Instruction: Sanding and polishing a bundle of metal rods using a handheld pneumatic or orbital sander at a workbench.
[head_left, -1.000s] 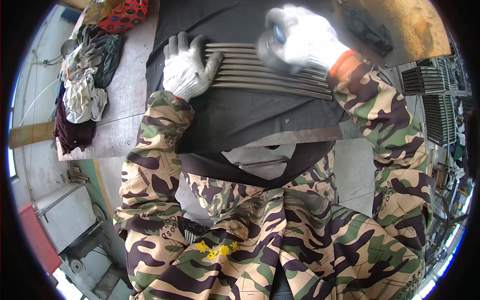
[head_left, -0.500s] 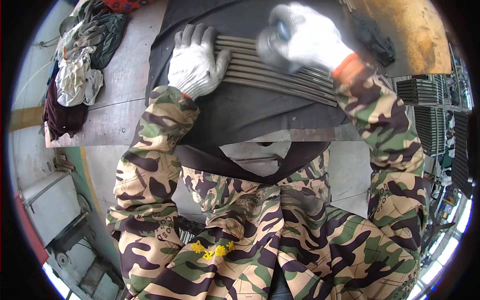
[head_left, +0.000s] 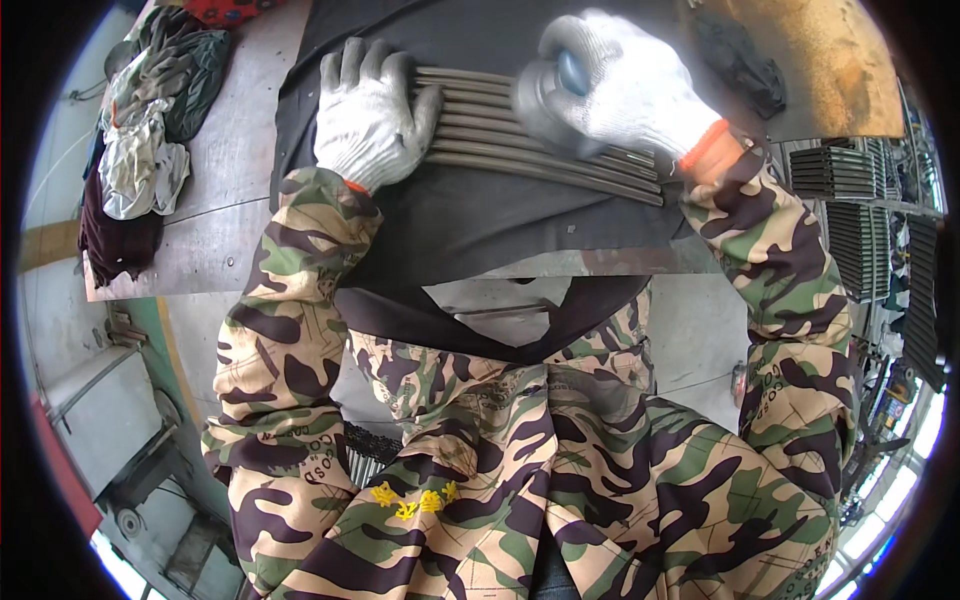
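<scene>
Several slim grey metal rods point(head_left: 480, 138) lie side by side on a black cloth point(head_left: 490, 225). My left hand point(head_left: 372, 118), in a white knit glove with grey fingers, rests flat at their left ends, fingers spread. Over the right part of the rods is my right hand point(head_left: 625, 85), in a similar glove with an orange cuff. Its fingers are curled round a rounded blue object point(head_left: 573, 72), mostly hidden in the grip. Motion smears the grey area below that hand, so I cannot tell what touches the rods.
A heap of clothes or rags point(head_left: 150, 150) lies at the table's left side. Dark crumpled cloth point(head_left: 740, 65) sits at the back right, beside a brownish board point(head_left: 845, 60). Stacked dark bars point(head_left: 835, 175) stand on racks to the right. The table's front edge is near my body.
The whole view has shifted, so the table appears farther left. My right hand has moved slightly rightward along the rods, still gripping the blue object. My left hand stays at the rods' left ends.
</scene>
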